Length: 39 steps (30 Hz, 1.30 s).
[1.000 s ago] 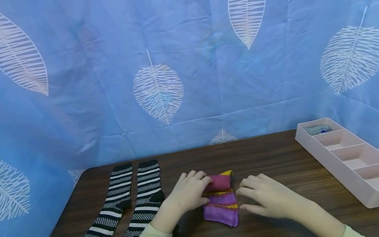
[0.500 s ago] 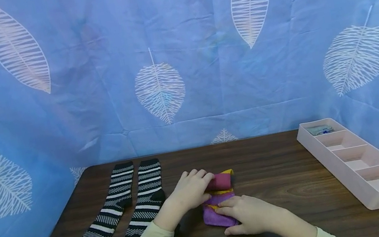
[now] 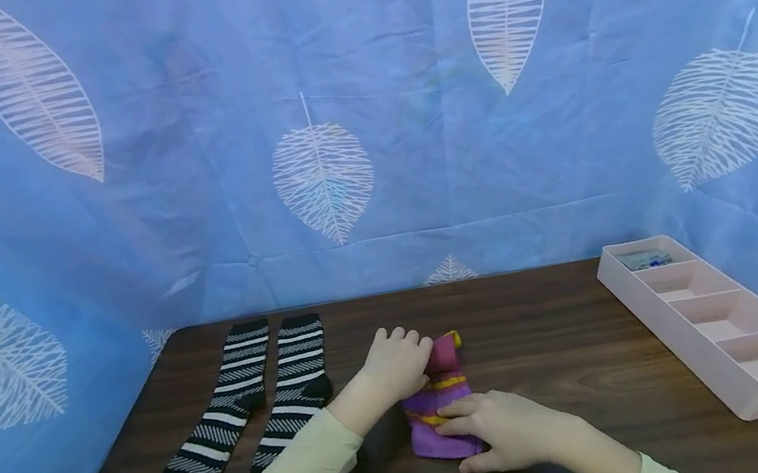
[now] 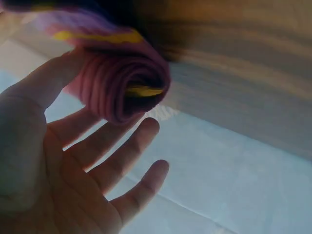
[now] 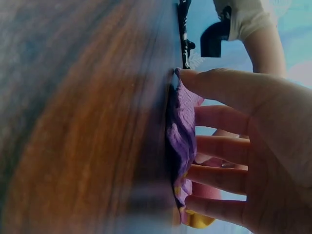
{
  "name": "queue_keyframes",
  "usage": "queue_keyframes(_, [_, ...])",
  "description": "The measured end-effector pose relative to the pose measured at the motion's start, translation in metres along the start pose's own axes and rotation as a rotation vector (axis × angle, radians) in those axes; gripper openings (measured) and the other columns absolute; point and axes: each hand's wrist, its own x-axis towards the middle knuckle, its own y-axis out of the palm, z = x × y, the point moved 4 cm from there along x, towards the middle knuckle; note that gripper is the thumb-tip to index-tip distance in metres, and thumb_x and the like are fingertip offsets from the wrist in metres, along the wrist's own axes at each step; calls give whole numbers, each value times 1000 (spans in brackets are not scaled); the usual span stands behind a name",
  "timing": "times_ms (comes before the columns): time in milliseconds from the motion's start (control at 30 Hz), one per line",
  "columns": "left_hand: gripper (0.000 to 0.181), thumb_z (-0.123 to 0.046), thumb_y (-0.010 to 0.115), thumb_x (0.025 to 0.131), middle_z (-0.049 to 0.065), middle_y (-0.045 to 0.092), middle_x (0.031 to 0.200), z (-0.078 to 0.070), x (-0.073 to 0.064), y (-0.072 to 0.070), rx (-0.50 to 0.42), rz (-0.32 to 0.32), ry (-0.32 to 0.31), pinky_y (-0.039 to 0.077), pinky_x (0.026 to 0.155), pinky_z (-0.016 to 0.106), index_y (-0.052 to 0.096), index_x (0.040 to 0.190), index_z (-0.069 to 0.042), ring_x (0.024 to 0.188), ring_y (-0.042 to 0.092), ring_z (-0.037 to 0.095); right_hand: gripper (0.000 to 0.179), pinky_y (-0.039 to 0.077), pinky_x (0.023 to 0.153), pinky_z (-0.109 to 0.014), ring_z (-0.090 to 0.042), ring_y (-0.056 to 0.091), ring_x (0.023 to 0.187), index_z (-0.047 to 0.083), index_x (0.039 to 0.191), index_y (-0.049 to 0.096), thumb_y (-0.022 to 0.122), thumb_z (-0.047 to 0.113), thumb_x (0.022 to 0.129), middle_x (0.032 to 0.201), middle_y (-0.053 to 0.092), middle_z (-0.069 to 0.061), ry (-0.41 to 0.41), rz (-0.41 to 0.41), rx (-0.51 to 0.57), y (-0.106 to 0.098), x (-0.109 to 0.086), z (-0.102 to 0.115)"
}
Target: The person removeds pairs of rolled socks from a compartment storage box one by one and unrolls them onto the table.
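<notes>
Holding: the left hand [image 3: 394, 365] grips the rolled maroon end [image 3: 443, 354] of a purple-and-yellow knitted sock [image 3: 438, 397], thumb on one side and fingers on the other, its outer fingertips standing free of the fabric.
Steadying hand: the right hand [image 3: 507, 427] comes in from the right, fingers extended and spread, touching the flat purple part; how hard it presses cannot be told.
Sock's place: on the wooden table [image 3: 547, 325], between the two hands, near the middle.
Long axis: the sock runs near to far, rolled end far, flat end near, while the roll itself lies roughly left to right across that line.
Nearer hand: the left is at the roll, the right beside the near end.
Layers: whether one sock or two lie together is unclear.
Left side: a pair of black-and-white striped socks, one farther left [image 3: 220, 412], the other [image 3: 297, 378] partly hidden by the left forearm.
Right side: a pink four-compartment tray [image 3: 670, 333], well apart from the sock, with a small packet [image 3: 645, 260], contents unclear, in its far compartment.
In between: the right hand and forearm occupy the near part of the stretch toward the tray.
Behind: a blue leaf-print curtain [image 3: 400, 182].
</notes>
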Motion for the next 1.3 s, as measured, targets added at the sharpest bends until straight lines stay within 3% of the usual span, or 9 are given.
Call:
queue_keyframes(200, [47,-52,58,80,-2,61,105,2,12,9,97,46,39,43,85,41,54,113,-19,97,57,18,48,47,86,-43,-20,51,117,24,125,53,54,49,84,130,52,-1,-3,10,18,3,4,2])
queue_keyframes(367, [54,-54,51,83,-3,60,110,7,26,19,138,-6,105,45,84,39,46,125,-20,99,58,16,47,46,87,-43,-20,50,118,26,126,52,55,48,84,131,51,0,21,25,8,2,4,-1])
queue_keyframes(567, [54,-47,54,84,-3,60,113,17,42,24,105,-80,133,48,80,38,42,130,-20,99,59,16,47,46,88,-41,-19,51,117,27,126,52,55,47,83,130,51,0,16,25,-4,1,3,-4])
queue_keyframes(900, [49,-43,58,82,-4,59,110,20,58,26,57,-111,154,48,74,35,44,124,-21,95,59,14,47,45,89,-44,-20,48,120,27,127,51,54,47,84,133,49,1,40,49,13,1,1,-4])
queue_keyframes(1067, [51,-42,59,83,-4,57,116,21,63,26,4,-55,152,48,82,37,42,128,-24,102,57,15,46,45,89,-44,-20,48,120,27,126,51,55,46,84,133,49,1,40,48,16,0,0,-3])
queue_keyframes(1300, [55,-44,59,81,-4,56,122,34,72,31,-213,75,123,45,91,37,42,130,-27,109,55,12,46,46,88,-42,-19,49,119,28,126,51,56,45,84,132,49,0,39,55,21,-1,0,-2])
